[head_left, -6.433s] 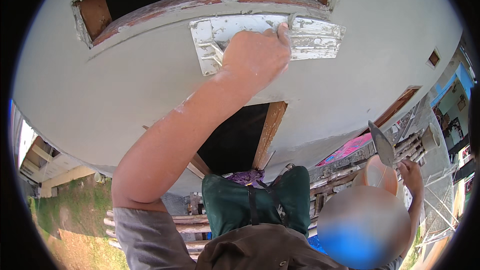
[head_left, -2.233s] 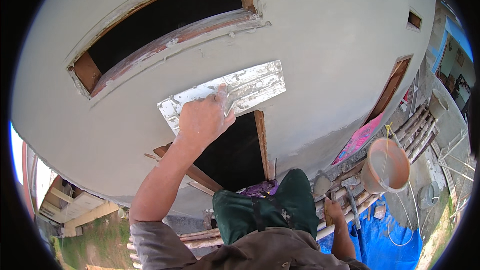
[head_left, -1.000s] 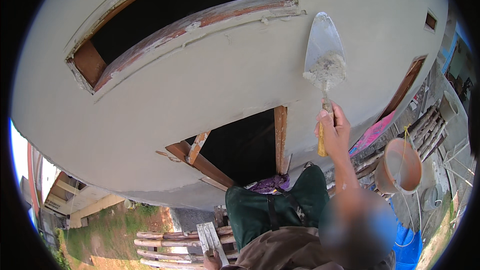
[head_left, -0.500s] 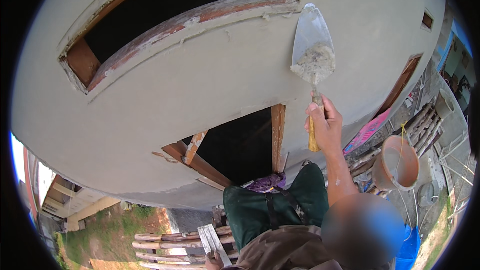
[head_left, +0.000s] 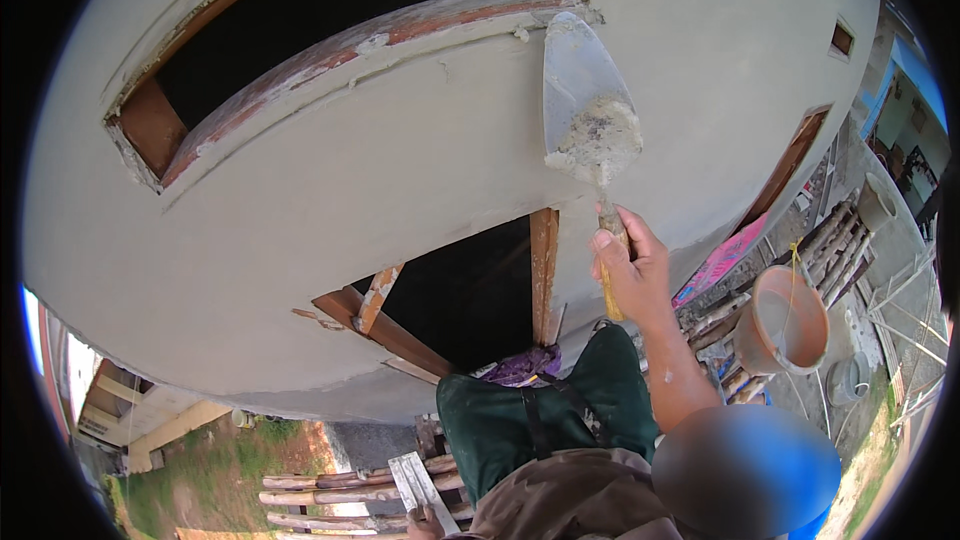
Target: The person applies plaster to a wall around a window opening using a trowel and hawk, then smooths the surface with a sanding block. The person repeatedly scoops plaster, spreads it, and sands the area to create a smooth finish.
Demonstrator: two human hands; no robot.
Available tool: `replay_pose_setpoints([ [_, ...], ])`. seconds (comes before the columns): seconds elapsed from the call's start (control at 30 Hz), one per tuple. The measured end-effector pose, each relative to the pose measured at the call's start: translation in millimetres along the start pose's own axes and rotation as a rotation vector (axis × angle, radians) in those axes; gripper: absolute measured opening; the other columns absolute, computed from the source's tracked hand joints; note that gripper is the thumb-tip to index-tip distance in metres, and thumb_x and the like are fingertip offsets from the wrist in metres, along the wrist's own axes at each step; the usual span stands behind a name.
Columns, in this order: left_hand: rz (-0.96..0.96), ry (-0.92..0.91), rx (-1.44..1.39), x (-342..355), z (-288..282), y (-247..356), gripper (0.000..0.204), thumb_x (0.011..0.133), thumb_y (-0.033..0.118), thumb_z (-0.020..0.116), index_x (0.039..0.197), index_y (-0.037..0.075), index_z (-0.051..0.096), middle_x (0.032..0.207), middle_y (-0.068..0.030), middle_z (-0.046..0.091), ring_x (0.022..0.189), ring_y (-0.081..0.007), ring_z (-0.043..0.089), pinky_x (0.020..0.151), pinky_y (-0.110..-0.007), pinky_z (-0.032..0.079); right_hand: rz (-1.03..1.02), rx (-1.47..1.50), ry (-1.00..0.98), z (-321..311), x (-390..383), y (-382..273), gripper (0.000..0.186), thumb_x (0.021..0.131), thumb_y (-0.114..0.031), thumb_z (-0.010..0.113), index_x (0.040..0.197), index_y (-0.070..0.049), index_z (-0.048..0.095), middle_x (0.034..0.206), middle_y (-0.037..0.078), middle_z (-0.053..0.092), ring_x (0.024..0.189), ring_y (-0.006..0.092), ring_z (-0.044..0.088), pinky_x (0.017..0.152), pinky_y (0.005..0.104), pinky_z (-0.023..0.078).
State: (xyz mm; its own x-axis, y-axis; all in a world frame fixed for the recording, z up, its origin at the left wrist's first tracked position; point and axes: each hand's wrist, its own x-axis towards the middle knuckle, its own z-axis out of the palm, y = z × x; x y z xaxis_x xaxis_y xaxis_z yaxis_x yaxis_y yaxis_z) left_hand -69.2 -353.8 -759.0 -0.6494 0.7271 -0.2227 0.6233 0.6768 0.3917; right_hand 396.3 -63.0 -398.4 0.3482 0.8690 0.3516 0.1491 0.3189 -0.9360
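My right hand [head_left: 634,270] is closed round the yellow wooden handle of a pointed trowel [head_left: 580,65], its blade held against or just before the pale plastered wall [head_left: 400,150], below the right end of the upper window opening's sill [head_left: 340,37]. A lump of wet mortar lies on the base of the blade. Low at the bottom, my left hand [head_left: 424,526] grips a flat plastering float [head_left: 407,472] beside my dark green trousers. The lower opening [head_left: 545,275] has wooden framing and a dark inside.
An orange bucket [head_left: 775,330] hangs or stands by wooden poles [head_left: 830,240] on the right, with a grey pail [head_left: 850,375] below. More poles [head_left: 330,495] run under me. Grass [head_left: 210,470] shows at lower left, a purple bag [head_left: 520,368] by my knees.
Earlier my left hand worked the float on the wall; it has dropped low. My right hand has raised the mortar-laden trowel, which has since shifted left toward the sill's end.
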Motion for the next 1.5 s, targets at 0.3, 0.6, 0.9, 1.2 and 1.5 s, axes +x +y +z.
replay_pose_setpoints([
  [0.3, 0.067, -0.096, -0.232, 13.3, 56.4, -54.9, 0.048, 0.095, 0.027, 0.059, 0.135, 0.003, 0.047, 0.127, -0.0183, 0.056, 0.12, -0.0318, 0.055, 0.097, -0.041, 0.05, -0.533, -0.975, 0.182, -120.3, 39.8, -53.2, 0.038, 0.087, -0.01, 0.07, 0.123, -0.003, 0.059, 0.102, 0.013, 0.06, 0.086, 0.0277, 0.061, 0.076, 0.036, 0.05],
  [0.6, 0.136, -0.012, 0.068, 14.4, 44.3, -51.4, 0.046, 0.095, 0.035, 0.06, 0.129, 0.006, 0.047, 0.118, -0.0138, 0.055, 0.102, -0.0261, 0.053, 0.083, -0.038, 0.049, -0.921, -1.342, 0.209, -157.8, 111.4, -102.0, 0.041, 0.079, -0.009, 0.076, 0.119, -0.009, 0.065, 0.098, 0.009, 0.062, 0.086, 0.0272, 0.062, 0.074, 0.038, 0.05],
  [0.9, 0.108, 0.042, 0.006, 9.4, 41.1, -43.0, 0.041, 0.092, 0.046, 0.063, 0.106, 0.008, 0.066, 0.083, -0.012, 0.068, 0.061, -0.0243, 0.061, 0.053, -0.036, 0.049, -0.956, -1.288, 0.155, -147.4, 129.5, -94.9, 0.04, 0.079, -0.008, 0.076, 0.118, -0.009, 0.066, 0.097, 0.008, 0.063, 0.086, 0.0274, 0.062, 0.073, 0.038, 0.05],
  [1.2, 0.205, 0.108, 0.288, 6.7, 42.2, -43.4, 0.031, 0.093, 0.035, 0.065, 0.115, 0.012, 0.063, 0.073, -0.0026, 0.063, 0.059, -0.018, 0.058, 0.051, -0.035, 0.05, -1.004, -1.247, 0.071, -138.4, 139.7, -103.3, 0.041, 0.077, -0.005, 0.076, 0.117, -0.008, 0.066, 0.098, 0.009, 0.063, 0.087, 0.0277, 0.061, 0.074, 0.0378, 0.049],
  [1.5, 0.615, 0.453, 0.733, 15.4, 75.4, -82.4, 0.034, 0.094, 0.024, 0.065, 0.126, 0.014, 0.058, 0.07, -0.0002, 0.06, 0.058, -0.0163, 0.058, 0.048, -0.034, 0.052, -1.057, -1.223, 0.029, -120.0, 144.7, -108.7, 0.044, 0.075, -0.004, 0.077, 0.118, -0.008, 0.066, 0.097, 0.008, 0.064, 0.087, 0.0273, 0.062, 0.074, 0.0371, 0.049],
])
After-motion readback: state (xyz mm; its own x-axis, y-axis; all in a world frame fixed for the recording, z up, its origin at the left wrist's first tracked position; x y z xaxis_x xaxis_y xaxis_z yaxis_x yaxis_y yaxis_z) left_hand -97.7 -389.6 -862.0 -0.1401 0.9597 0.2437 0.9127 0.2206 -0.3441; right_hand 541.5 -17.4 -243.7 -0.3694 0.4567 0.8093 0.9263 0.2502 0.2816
